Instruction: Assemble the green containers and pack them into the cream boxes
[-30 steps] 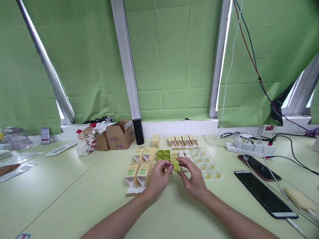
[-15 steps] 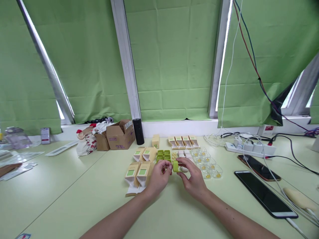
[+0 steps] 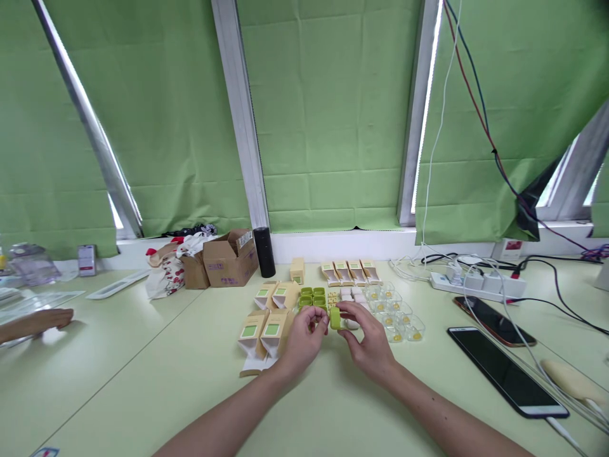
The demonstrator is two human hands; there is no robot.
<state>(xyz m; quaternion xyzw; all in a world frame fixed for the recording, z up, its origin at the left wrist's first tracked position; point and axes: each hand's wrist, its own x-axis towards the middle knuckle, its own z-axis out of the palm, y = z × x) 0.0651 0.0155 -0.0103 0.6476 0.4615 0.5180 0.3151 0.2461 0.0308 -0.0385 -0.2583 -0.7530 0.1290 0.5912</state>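
Note:
Between thumb and fingers of my right hand point(image 3: 370, 339) is a small green square-cornered cup point(image 3: 335, 318), tipped on its side. My left hand point(image 3: 307, 335) is pinched closed right beside it; what its fingertips hold, if anything, is too small to make out. Just behind my hands are more green cups point(image 3: 318, 292), small yellow pieces point(image 3: 332, 297) and white blocks point(image 3: 346, 291). Clear plastic cups with yellow centres point(image 3: 392, 306) lie to the right of my right hand. Open cardboard cartons with green labels point(image 3: 272, 329) stand by my left hand.
More cartons point(image 3: 349, 271) stand in a row at the back, near a black cylinder point(image 3: 264, 252) and a cardboard box point(image 3: 231, 259). Phones point(image 3: 507, 371), cables and a power strip point(image 3: 478, 284) lie on the right. Another person's hand point(image 3: 50, 319) rests at the far left.
The other person's hand has reached further in from the left edge, over the plastic bags. My own hands and the green cup have hardly moved.

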